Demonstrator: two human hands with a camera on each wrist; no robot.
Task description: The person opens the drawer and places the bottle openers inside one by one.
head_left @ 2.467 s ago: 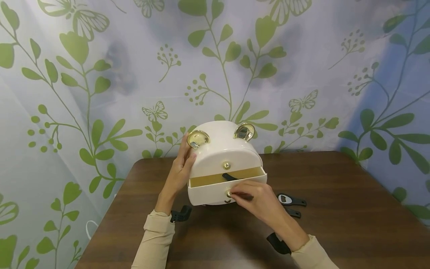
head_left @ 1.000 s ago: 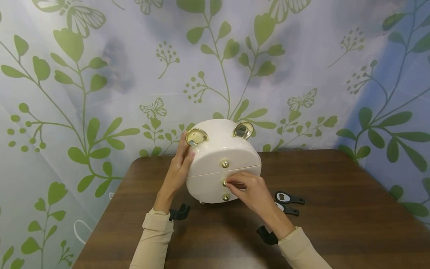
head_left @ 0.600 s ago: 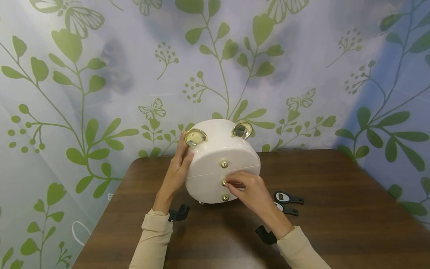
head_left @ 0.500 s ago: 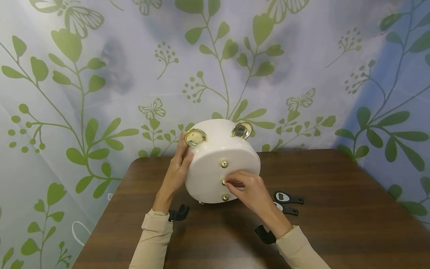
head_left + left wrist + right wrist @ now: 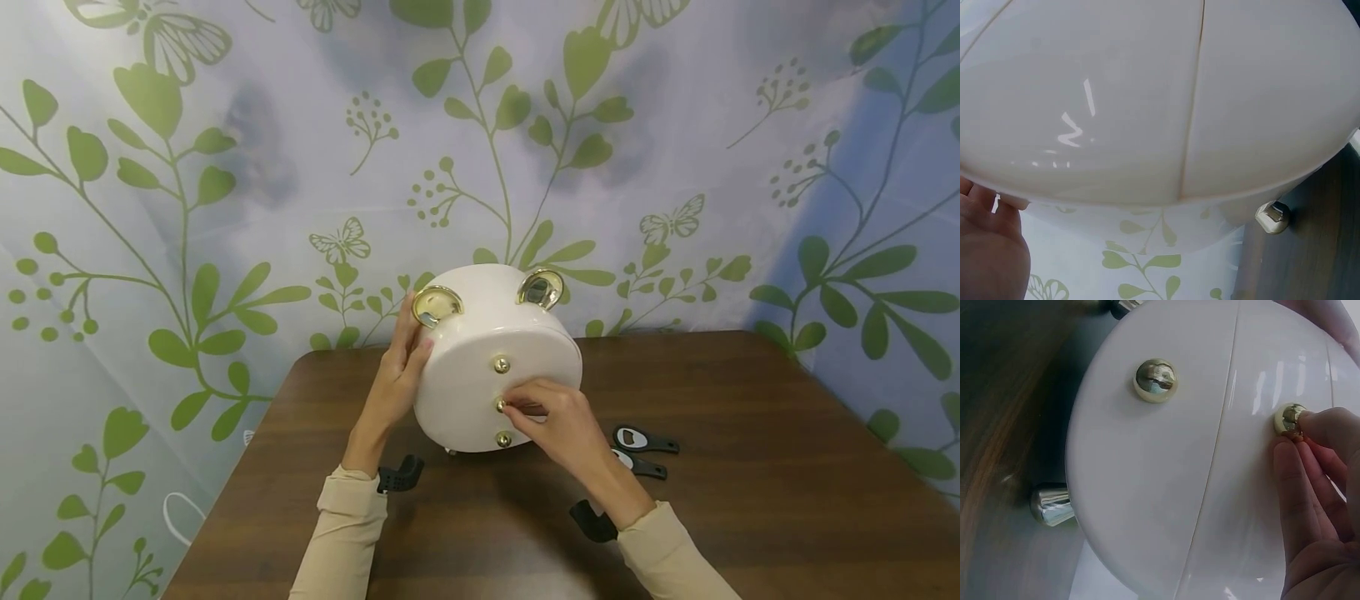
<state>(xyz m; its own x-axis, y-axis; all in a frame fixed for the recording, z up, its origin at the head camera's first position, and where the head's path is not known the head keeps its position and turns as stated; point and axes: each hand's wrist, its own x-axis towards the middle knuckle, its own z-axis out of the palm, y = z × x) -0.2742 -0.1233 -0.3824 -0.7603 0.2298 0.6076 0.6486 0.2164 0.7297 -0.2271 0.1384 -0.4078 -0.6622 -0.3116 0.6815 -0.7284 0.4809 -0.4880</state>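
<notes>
A rounded white drawer box [image 5: 461, 400] with two gold ears stands on the table, its front turned towards me. Three gold knobs run down its front, and the drawers look flush. My left hand [image 5: 393, 379] rests along the box's left side, fingers extended behind the left ear [image 5: 438, 307] and thumb near the front edge. My right hand [image 5: 562, 421] pinches the middle knob [image 5: 1287, 419] between thumb and fingertips, as the right wrist view shows closely. Below it, the bottom knob [image 5: 1155, 380] is untouched. The box's inside is hidden.
Two black-handled tools with white oval heads lie right of the box; the farther one [image 5: 647, 440] looks like a bottle opener, the nearer one [image 5: 641, 465] is partly hidden by my right hand. A patterned curtain [image 5: 300, 167] hangs behind the brown table [image 5: 750, 467].
The middle drawer, pulled out earlier with a black handle showing inside, has been pushed in by my right hand. The thin gap above it has closed. My left hand stays on the box's side.
</notes>
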